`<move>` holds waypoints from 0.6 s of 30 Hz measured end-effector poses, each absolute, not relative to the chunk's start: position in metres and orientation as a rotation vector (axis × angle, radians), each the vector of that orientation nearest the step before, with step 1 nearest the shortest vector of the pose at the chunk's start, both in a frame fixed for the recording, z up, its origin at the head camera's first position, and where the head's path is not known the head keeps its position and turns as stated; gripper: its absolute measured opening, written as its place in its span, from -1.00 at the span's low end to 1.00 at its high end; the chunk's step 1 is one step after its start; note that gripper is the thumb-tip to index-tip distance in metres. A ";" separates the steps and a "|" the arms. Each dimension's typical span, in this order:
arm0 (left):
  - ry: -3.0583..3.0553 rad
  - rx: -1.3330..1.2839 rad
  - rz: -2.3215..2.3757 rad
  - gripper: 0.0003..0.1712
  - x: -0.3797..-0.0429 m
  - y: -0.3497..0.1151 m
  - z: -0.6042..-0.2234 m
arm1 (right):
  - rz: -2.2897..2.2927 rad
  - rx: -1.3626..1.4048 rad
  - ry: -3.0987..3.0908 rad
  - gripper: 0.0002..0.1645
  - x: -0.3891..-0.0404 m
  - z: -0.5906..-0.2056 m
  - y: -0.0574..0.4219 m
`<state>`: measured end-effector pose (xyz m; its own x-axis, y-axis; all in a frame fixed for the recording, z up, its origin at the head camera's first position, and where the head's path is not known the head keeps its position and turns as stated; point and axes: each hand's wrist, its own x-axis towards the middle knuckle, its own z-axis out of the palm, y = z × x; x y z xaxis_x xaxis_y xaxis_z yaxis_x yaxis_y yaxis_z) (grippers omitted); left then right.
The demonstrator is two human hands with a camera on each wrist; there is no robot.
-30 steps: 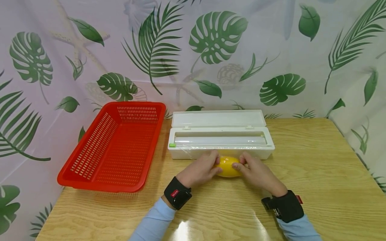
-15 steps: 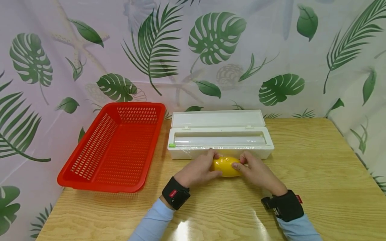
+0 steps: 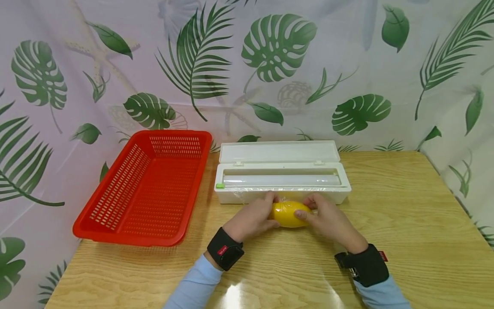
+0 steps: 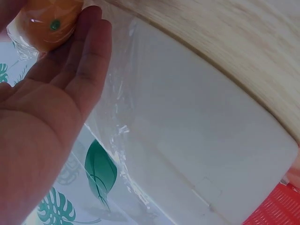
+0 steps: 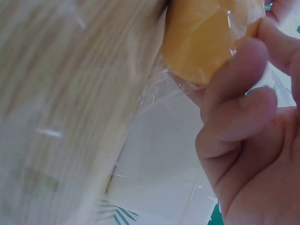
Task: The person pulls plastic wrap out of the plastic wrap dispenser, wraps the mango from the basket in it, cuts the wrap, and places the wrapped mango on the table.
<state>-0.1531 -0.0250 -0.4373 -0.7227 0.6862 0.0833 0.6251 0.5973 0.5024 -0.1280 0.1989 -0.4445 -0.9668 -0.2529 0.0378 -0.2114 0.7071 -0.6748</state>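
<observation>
A mango-like yellow fruit with a green stem spot lies lengthwise in front of the white cling film dispenser. Clear cling film covers the fruit and stretches back to the dispenser. My left hand holds the fruit's left end, thumb in front and fingers behind. At the other end, my right hand holds it with the thumb on its near side and curled fingers against the film. The hands hide both ends of the fruit in the head view.
The dispenser's lid stands open, showing the film roll and a green slider at the left of its front edge. A red plastic basket stands to the left on the wooden table. A leaf-patterned cloth hangs behind.
My left hand has shifted slightly left along the fruit, uncovering more of it. The right thumb has slid a little to the left. Dispenser and basket stay put.
</observation>
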 end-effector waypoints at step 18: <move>2.759 1.156 0.728 -0.42 -0.150 -0.022 -0.437 | -1.007 -0.508 3.027 -0.63 -0.125 -0.436 0.196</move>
